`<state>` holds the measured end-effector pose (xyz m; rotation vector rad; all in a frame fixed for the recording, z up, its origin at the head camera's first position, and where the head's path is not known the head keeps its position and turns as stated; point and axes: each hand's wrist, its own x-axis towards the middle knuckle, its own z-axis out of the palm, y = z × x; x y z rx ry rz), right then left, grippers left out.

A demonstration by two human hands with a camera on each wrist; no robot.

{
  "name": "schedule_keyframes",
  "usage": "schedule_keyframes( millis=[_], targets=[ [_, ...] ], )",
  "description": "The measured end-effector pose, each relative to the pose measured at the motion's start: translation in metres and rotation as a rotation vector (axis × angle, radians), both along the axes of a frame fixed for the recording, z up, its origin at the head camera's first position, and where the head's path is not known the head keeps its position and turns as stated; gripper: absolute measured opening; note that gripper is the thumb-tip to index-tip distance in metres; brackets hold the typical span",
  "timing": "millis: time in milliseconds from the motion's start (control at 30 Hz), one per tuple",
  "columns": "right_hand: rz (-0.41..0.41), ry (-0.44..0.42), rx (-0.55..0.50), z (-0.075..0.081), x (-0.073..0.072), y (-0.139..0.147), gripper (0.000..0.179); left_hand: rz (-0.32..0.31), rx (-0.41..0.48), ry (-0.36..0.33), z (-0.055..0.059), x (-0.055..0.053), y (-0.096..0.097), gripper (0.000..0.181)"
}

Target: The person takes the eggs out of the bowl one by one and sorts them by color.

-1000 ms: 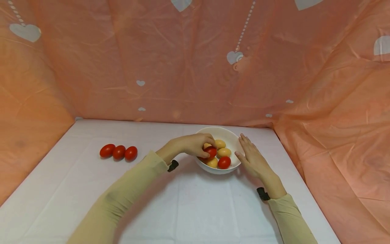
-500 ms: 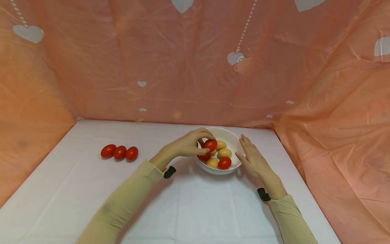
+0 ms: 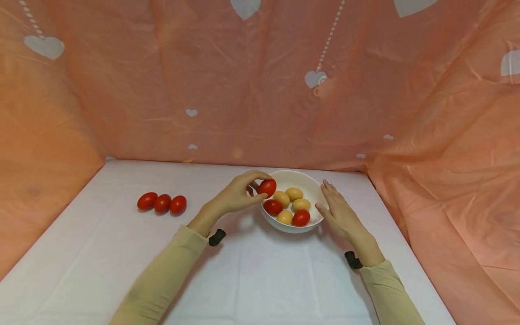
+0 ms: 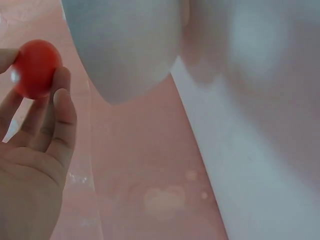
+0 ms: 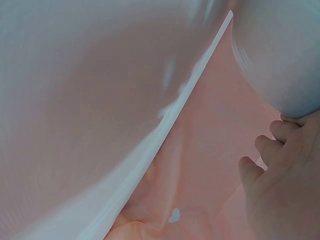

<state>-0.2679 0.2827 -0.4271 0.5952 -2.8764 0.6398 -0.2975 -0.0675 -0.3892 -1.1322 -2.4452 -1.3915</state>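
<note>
Held between the thumb and fingertips of my left hand (image 3: 239, 193) is a red oval tomato (image 3: 267, 188), at the left rim of the white bowl (image 3: 294, 229). The left wrist view shows this red tomato (image 4: 36, 69) raised in the fingers beside the pale outside of the bowl (image 4: 125, 50). My right hand (image 3: 342, 215) lies along the bowl's right side with its fingers extended. Its fingers meet the bowl wall (image 5: 280, 60) in the right wrist view. Inside the bowl are two red tomatoes (image 3: 301, 218) and several yellow oval ones (image 3: 294, 194).
Three red tomatoes (image 3: 162, 204) lie in a touching row on the white-covered table (image 3: 276, 280), left of the bowl. Orange sheeting (image 3: 252, 113) with pale hearts hangs behind the table and at both sides.
My left hand has lifted the pinched red tomato from among the others and drawn it left to the rim. Another red one beneath has come into sight. The right hand stays against the bowl.
</note>
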Motion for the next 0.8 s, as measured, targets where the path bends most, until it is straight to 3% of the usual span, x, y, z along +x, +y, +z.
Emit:
schedule_keyframes(
  millis=[333,600,800],
  targets=[
    [-0.001,-0.007,0.001,-0.001,0.0,0.002,0.072,0.106,-0.036,0.022,-0.005,0.007,-0.026,0.047],
    [-0.001,-0.004,-0.001,-0.001,0.0,0.001,0.072,0.205,-0.2,0.044,-0.003,0.014,-0.055,0.048],
    [0.004,0.002,0.003,-0.001,0.0,0.0,0.071,0.237,-0.33,0.075,-0.005,0.016,-0.078,0.046]
  ],
)
